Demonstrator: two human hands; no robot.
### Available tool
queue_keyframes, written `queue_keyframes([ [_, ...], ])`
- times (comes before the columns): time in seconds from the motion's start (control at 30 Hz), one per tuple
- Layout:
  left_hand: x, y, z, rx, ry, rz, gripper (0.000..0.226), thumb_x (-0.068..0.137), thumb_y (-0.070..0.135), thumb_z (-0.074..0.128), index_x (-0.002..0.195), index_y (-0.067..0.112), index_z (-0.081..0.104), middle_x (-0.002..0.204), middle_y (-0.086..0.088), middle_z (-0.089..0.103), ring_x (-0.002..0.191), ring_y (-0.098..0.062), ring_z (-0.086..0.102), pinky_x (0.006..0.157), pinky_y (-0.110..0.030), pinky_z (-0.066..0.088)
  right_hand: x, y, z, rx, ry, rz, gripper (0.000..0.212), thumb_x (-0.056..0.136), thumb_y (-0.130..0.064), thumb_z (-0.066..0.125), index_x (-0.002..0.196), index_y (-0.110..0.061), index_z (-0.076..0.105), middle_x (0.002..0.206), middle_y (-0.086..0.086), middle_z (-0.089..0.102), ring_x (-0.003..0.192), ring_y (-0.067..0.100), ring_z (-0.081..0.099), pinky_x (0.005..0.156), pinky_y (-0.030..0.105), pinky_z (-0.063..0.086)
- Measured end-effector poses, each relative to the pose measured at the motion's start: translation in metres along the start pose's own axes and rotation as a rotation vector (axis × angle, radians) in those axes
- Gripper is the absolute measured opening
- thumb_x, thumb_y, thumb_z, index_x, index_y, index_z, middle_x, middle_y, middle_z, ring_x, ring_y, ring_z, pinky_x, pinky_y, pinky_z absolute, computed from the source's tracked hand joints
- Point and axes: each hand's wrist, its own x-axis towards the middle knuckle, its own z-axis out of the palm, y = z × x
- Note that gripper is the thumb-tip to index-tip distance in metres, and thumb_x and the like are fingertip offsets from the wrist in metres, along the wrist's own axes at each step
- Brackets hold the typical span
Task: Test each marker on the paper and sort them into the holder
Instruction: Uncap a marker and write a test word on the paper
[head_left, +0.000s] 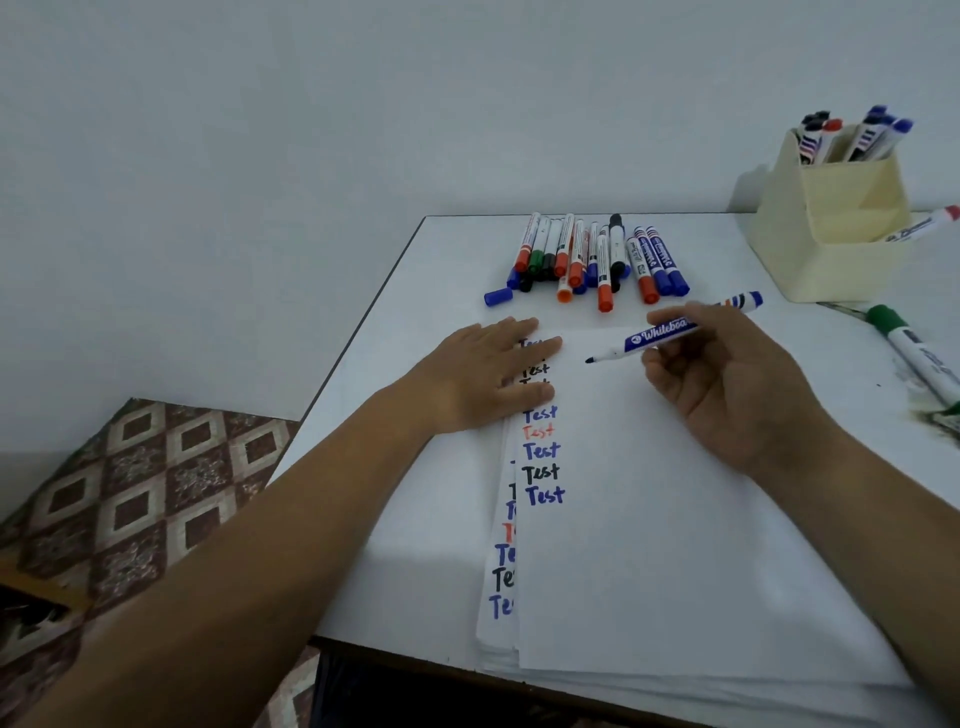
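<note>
My right hand (727, 384) holds an uncapped blue whiteboard marker (660, 332) between thumb and fingers, its tip pointing left just above the paper (675, 519). My left hand (488, 374) presses flat on the paper's top left, covering part of a column of "Test" words in blue, black and red. A loose blue cap (498, 296) lies on the table behind my left hand. A pile of several capped markers (597, 260) lies at the back of the table. The cream holder (831, 218) at the back right contains several markers.
A green marker (914, 353) lies at the right edge beside ink stains. A red-capped marker (930, 223) lies behind the holder. The white table (415, 493) ends at the left over a patterned floor (130, 493). A wall stands behind.
</note>
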Motion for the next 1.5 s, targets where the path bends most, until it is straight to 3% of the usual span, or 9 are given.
queue_keyframes([
  [0.13, -0.002, -0.002, 0.000, -0.303, 0.145, -0.093, 0.061, 0.092, 0.066, 0.050, 0.148, 0.042, 0.042, 0.159, 0.018, 0.026, 0.141, -0.003, 0.031, 0.113, -0.027, 0.031, 0.002, 0.003, -0.005, -0.055, -0.037, -0.021, 0.025, 0.102, -0.017, 0.052, 0.099, -0.009, 0.076, 0.073, 0.009, 0.064, 0.068, 0.018, 0.068, 0.064, 0.027, 0.060],
  [0.23, 0.010, -0.007, -0.003, -0.440, 0.385, -0.227, 0.044, 0.095, 0.047, 0.060, 0.136, 0.032, 0.057, 0.137, 0.011, 0.046, 0.099, 0.005, 0.058, 0.091, -0.010, 0.043, 0.003, 0.006, -0.004, -0.105, -0.058, -0.048, 0.019, 0.100, -0.009, 0.053, 0.102, -0.010, 0.071, 0.074, 0.012, 0.070, 0.071, 0.024, 0.073, 0.065, 0.032, 0.062],
  [0.3, 0.020, -0.011, -0.008, -0.341, 0.487, -0.350, 0.039, 0.096, 0.039, 0.060, 0.133, 0.029, 0.058, 0.136, 0.007, 0.047, 0.085, 0.003, 0.061, 0.080, -0.004, 0.036, 0.005, 0.006, -0.004, -0.116, -0.068, -0.054, 0.015, 0.094, -0.009, 0.059, 0.103, -0.008, 0.071, 0.079, 0.014, 0.072, 0.074, 0.026, 0.074, 0.066, 0.033, 0.063],
  [0.4, 0.038, -0.018, -0.011, -0.257, 0.494, -0.466, 0.048, 0.097, 0.040, 0.057, 0.142, 0.025, 0.051, 0.147, 0.003, 0.045, 0.123, -0.010, 0.052, 0.095, -0.015, 0.029, 0.007, 0.006, -0.007, -0.139, -0.050, -0.072, 0.024, 0.083, -0.011, 0.068, 0.107, -0.010, 0.072, 0.092, 0.018, 0.075, 0.077, 0.026, 0.074, 0.068, 0.033, 0.062],
  [0.47, 0.049, -0.021, -0.012, -0.216, 0.425, -0.507, 0.048, 0.099, 0.040, 0.053, 0.144, 0.023, 0.050, 0.145, 0.000, 0.049, 0.130, -0.018, 0.049, 0.100, -0.025, 0.036, 0.008, 0.005, -0.009, -0.137, -0.026, -0.084, 0.024, 0.086, -0.008, 0.067, 0.109, -0.010, 0.072, 0.099, 0.020, 0.075, 0.078, 0.026, 0.074, 0.068, 0.033, 0.062],
  [0.6, 0.058, -0.023, -0.009, -0.111, 0.415, -0.456, 0.026, 0.100, 0.037, 0.050, 0.107, 0.022, 0.071, 0.105, 0.002, 0.064, 0.097, -0.021, 0.063, 0.077, -0.031, 0.048, 0.009, 0.005, -0.012, -0.125, -0.011, -0.087, 0.023, 0.093, -0.004, 0.062, 0.114, -0.008, 0.071, 0.102, 0.023, 0.075, 0.078, 0.027, 0.074, 0.070, 0.034, 0.063],
  [0.87, 0.041, -0.018, -0.007, -0.457, 0.547, -0.223, 0.023, 0.097, 0.022, 0.062, 0.115, 0.031, 0.073, 0.118, 0.013, 0.070, 0.109, -0.002, 0.059, 0.098, -0.016, 0.042, 0.011, 0.004, -0.010, -0.151, -0.081, -0.049, 0.027, 0.103, -0.009, 0.047, 0.120, -0.009, 0.068, 0.110, 0.020, 0.075, 0.090, 0.034, 0.075, 0.082, 0.041, 0.063],
  [1.23, 0.033, -0.005, -0.008, -0.348, 0.460, -0.104, 0.025, 0.098, 0.023, 0.060, 0.120, 0.028, 0.072, 0.117, 0.010, 0.071, 0.103, -0.003, 0.063, 0.085, -0.004, 0.042, 0.007, 0.009, -0.004, -0.366, -0.066, -0.060, 0.027, 0.102, -0.012, 0.055, 0.124, -0.018, 0.068, 0.111, 0.007, 0.077, 0.099, 0.034, 0.074, 0.091, 0.043, 0.058],
  [1.5, 0.031, 0.012, -0.016, -0.203, 0.332, -0.040, 0.017, 0.104, 0.017, 0.048, 0.115, 0.020, 0.060, 0.100, 0.010, 0.057, 0.091, -0.010, 0.056, 0.078, -0.015, 0.045, 0.005, 0.013, 0.003, -0.576, -0.095, -0.133, 0.022, 0.101, -0.020, 0.057, 0.114, -0.035, 0.068, 0.106, -0.007, 0.079, 0.094, 0.023, 0.076, 0.090, 0.037, 0.061],
])
